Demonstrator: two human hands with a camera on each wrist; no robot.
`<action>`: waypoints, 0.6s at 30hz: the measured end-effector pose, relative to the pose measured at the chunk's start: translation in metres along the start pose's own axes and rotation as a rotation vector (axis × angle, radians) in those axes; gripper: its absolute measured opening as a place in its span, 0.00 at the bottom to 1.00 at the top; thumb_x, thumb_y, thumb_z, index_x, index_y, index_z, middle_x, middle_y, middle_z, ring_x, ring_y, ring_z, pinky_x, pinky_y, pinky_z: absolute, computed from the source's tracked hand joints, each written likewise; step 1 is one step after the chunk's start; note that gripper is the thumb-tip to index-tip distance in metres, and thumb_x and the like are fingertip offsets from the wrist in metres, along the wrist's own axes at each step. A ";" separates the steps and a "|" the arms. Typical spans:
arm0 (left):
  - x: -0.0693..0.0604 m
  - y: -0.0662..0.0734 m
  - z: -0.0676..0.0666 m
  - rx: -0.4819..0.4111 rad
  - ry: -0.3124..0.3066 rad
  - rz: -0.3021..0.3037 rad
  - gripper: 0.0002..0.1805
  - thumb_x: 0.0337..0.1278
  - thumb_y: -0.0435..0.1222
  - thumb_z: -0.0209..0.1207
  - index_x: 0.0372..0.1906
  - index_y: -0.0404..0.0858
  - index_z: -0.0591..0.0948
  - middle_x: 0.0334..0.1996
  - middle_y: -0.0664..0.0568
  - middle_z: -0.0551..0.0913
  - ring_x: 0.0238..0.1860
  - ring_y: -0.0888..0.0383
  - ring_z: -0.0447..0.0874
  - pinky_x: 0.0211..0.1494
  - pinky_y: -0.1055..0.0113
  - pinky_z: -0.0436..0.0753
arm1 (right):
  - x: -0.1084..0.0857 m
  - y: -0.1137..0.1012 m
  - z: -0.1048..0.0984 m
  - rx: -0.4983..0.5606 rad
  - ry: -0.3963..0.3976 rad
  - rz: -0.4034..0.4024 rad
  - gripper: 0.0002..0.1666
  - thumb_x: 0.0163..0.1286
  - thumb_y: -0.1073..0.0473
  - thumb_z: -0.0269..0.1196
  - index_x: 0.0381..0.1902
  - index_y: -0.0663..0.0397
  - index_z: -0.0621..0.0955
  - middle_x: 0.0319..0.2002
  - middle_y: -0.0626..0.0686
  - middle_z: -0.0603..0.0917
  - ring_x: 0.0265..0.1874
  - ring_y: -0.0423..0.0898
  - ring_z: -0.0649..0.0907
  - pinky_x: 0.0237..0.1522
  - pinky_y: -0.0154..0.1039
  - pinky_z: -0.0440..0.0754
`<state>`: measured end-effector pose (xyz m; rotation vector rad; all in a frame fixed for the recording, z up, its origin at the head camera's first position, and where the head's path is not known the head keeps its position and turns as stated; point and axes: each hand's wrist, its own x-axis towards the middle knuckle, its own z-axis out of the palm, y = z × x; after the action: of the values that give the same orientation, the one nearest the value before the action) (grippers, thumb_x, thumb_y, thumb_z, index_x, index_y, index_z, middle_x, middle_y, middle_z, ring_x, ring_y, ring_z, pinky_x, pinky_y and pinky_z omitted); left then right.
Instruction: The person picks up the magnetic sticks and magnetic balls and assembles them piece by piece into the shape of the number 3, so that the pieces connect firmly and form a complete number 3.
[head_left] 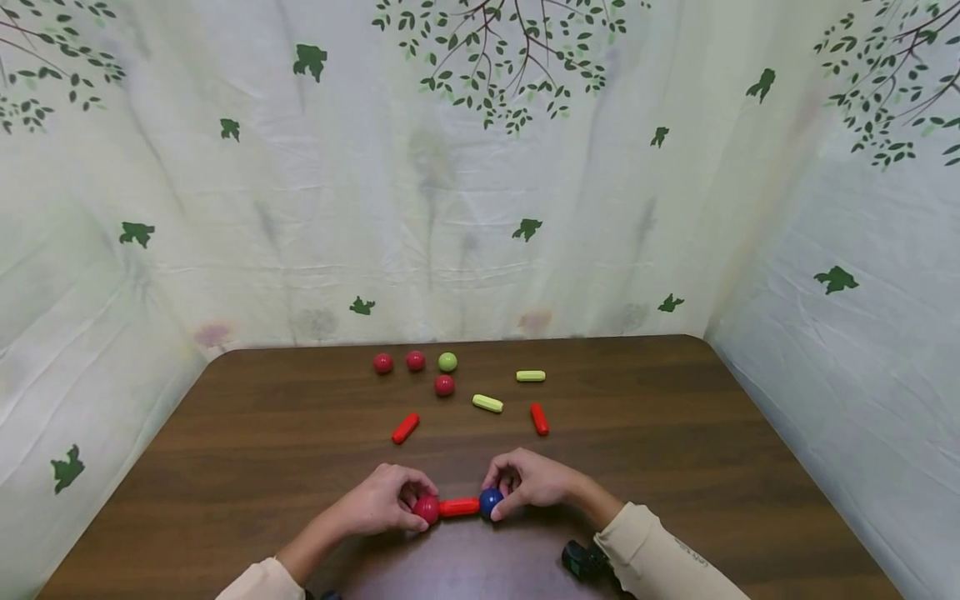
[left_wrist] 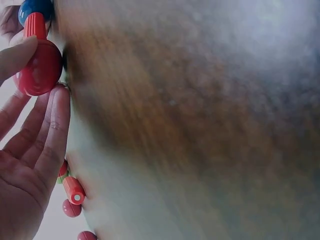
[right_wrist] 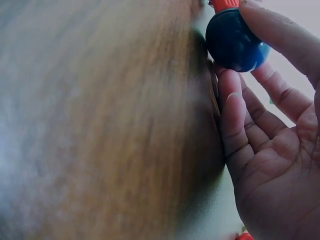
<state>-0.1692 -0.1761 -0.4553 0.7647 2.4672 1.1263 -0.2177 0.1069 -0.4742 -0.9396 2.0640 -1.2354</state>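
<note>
Low on the table in the head view, a red ball (head_left: 427, 508), a red ribbed stick (head_left: 459, 507) and a blue ball (head_left: 491, 503) form one straight row, with the stick between the balls. My left hand (head_left: 386, 500) pinches the red ball between thumb and fingers. On the other end, my right hand (head_left: 536, 481) grips the blue ball the same way. The left wrist view shows the stick (left_wrist: 35, 26) meeting the red ball (left_wrist: 41, 70). In the right wrist view the thumb lies against the blue ball (right_wrist: 235, 41).
Farther back lie several red balls (head_left: 416, 360) and a green ball (head_left: 447, 362). Two loose red sticks (head_left: 406, 428) and two yellow-green sticks (head_left: 487, 403) are spread before them. A black device (head_left: 583, 560) sits by the right sleeve. A leaf-patterned cloth (head_left: 450, 208) hangs behind the table (head_left: 660, 417).
</note>
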 end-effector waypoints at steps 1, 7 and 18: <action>0.000 0.000 0.000 0.000 -0.003 -0.001 0.16 0.43 0.30 0.74 0.41 0.36 0.84 0.30 0.56 0.81 0.30 0.62 0.78 0.34 0.70 0.80 | 0.000 0.000 0.000 0.002 0.001 0.002 0.13 0.56 0.68 0.73 0.39 0.55 0.83 0.27 0.44 0.79 0.26 0.37 0.76 0.29 0.29 0.72; -0.001 -0.001 -0.001 0.004 -0.005 -0.001 0.16 0.42 0.29 0.74 0.41 0.36 0.83 0.30 0.56 0.81 0.30 0.62 0.78 0.34 0.71 0.81 | 0.002 0.000 0.002 0.009 0.002 0.007 0.13 0.56 0.68 0.73 0.39 0.55 0.82 0.27 0.43 0.78 0.27 0.37 0.76 0.30 0.30 0.72; 0.006 0.007 0.003 0.135 -0.010 0.073 0.18 0.46 0.37 0.73 0.43 0.40 0.82 0.29 0.63 0.78 0.30 0.67 0.74 0.34 0.71 0.75 | -0.001 0.001 0.001 0.001 0.005 -0.029 0.13 0.56 0.67 0.74 0.39 0.58 0.82 0.26 0.43 0.78 0.26 0.36 0.75 0.29 0.29 0.72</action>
<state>-0.1702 -0.1664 -0.4524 0.9034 2.5457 0.9852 -0.2166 0.1072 -0.4758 -0.9707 2.0600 -1.2548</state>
